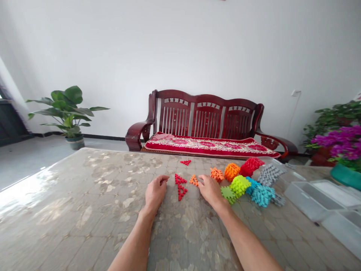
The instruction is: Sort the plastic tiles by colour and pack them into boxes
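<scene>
My left hand [156,191] rests on the table with its fingers curled in, and nothing shows between them. Just to its right lie two red triangular toothed plastic pieces, an upper one [179,179] and a lower one [182,192], touching corner to corner. Beyond them is another flat red triangle [185,162]. My right hand [211,189] has its fingertips closed at the right edge of an orange triangular piece [193,180], which lies apart from the red ones. The tips of the right fingers are partly hidden.
Right of my right hand sit stacks of interlocking pieces: orange [232,172], red [251,166], lime green [239,186], blue [262,194] and grey [270,174]. Clear plastic boxes [313,199] stand farther right. A wooden bench [207,116] is behind the patterned table [93,214].
</scene>
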A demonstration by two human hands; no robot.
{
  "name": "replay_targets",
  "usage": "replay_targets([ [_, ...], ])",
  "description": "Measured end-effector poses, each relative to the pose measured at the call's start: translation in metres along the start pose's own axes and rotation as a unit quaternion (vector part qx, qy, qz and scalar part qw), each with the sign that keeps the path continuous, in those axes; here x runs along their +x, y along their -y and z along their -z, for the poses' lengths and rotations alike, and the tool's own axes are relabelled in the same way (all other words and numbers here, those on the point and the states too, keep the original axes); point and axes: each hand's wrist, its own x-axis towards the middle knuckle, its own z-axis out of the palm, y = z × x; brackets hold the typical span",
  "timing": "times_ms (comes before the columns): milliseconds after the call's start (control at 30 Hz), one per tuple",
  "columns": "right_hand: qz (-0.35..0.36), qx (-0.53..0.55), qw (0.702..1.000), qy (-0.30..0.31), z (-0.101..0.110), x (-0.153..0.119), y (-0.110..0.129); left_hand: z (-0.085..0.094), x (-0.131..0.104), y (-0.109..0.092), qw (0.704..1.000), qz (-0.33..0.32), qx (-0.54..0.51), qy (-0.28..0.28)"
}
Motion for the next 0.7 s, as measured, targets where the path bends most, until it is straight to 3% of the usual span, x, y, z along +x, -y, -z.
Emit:
replay_targets([
  [167, 0.054, -0.074, 0.996, 0.002, -0.005, -0.006, 0.004, -0.001, 0.001, 0.002, 1.000, -0.003, -0.003, -0.003],
  [433, 0.037, -0.068, 0.997, 0.011, -0.009, -0.002, 0.001, 0.001, 0.000, -0.001, 1.000, -0.005, -0.002, -0.003],
  [700, -0.073, -0.046, 0.991, -0.105, 0.042, 0.004, -0.025, -0.001, 0.002, 0.003, 1.000, -0.010, 0.001, -0.003],
])
